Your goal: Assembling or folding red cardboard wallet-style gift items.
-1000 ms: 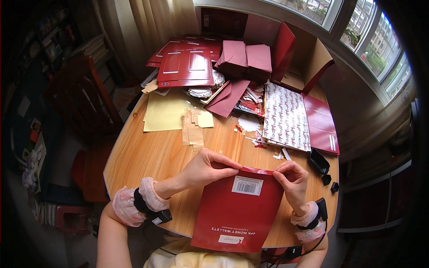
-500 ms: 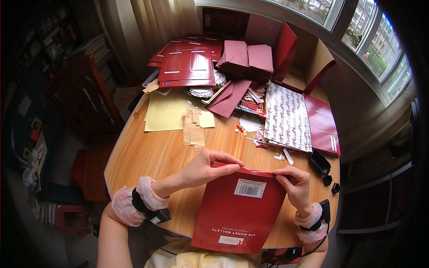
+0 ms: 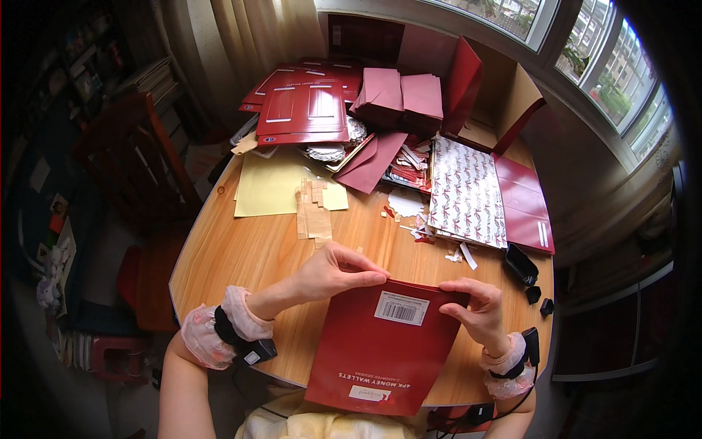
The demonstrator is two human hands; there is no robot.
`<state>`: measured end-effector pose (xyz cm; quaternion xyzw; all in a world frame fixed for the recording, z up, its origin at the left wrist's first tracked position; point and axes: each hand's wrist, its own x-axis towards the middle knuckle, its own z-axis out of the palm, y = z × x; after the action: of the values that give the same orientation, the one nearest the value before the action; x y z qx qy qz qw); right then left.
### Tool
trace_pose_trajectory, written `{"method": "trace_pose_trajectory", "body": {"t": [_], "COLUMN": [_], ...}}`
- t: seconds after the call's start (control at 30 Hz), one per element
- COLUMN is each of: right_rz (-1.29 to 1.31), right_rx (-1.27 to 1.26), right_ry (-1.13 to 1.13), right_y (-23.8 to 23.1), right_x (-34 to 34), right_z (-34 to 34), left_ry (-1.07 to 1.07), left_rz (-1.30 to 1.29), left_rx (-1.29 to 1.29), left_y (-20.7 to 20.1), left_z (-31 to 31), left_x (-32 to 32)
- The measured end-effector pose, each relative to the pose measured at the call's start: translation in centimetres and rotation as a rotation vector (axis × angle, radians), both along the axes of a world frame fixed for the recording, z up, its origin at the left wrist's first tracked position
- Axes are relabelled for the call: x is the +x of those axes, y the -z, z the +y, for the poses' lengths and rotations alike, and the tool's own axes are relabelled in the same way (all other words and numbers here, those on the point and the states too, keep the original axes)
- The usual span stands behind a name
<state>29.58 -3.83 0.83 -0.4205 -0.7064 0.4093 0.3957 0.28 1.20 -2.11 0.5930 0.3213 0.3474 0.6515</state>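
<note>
A flat red cardboard packet (image 3: pixel 380 340) with a white barcode sticker hangs upright, tilted, over the front edge of the table. My left hand (image 3: pixel 333 274) pinches its top edge near the middle, thumb and forefinger pressed together. At the packet's upper right corner is my right hand (image 3: pixel 479 307), its thumb on the face and its fingers bent over the top edge. The packet's far side is hidden, so what is inside cannot be seen.
Flat red card covers (image 3: pixel 303 110) lie piled at the far left, beside stacks of pink envelopes (image 3: pixel 382 89). An open red box (image 3: pixel 504 102) stands far right. Patterned sheets (image 3: pixel 468 194), yellow paper (image 3: pixel 267 186), tan tape strips (image 3: pixel 313 212) and a black object (image 3: pixel 521 265) lie nearer.
The packet has shifted slightly left. My left thumb and forefinger have drawn together on its top edge, while my right thumb has slid lower on the face.
</note>
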Motion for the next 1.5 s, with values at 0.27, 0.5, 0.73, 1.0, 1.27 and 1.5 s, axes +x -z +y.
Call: {"method": "trace_pose_trajectory", "body": {"t": [0.27,0.5,0.73,1.0,1.27,1.5], "right_rz": [0.038,0.230,0.274,0.279,0.293,0.265], "right_rx": [-0.017,-0.189,-0.197,-0.157,-0.112,-0.046], "right_ry": [-0.076,0.006,-0.002,0.023,0.110,0.027], "right_y": [0.8,1.1,0.6,1.1,1.2,1.2], "right_x": [1.0,0.3,-0.3,-1.2,-1.8,-1.6], "right_z": [0.0,-0.2,-0.1,0.4,0.5,0.7], "left_ry": [0.087,0.079,0.280,0.427,0.383,0.447], "left_rz": [-0.010,0.003,-0.029,-0.111,-0.133,-0.172], "left_rx": [-0.017,-0.205,-0.317,-0.514,-0.499,-0.555], "left_y": [0.0,-1.2,-2.7,-3.3,-3.3,-3.2], "left_z": [0.3,0.0,0.4,1.4,1.5,2.1], "left_x": [-0.3,-0.7,-1.4,-1.9,-2.1,-2.2]}}
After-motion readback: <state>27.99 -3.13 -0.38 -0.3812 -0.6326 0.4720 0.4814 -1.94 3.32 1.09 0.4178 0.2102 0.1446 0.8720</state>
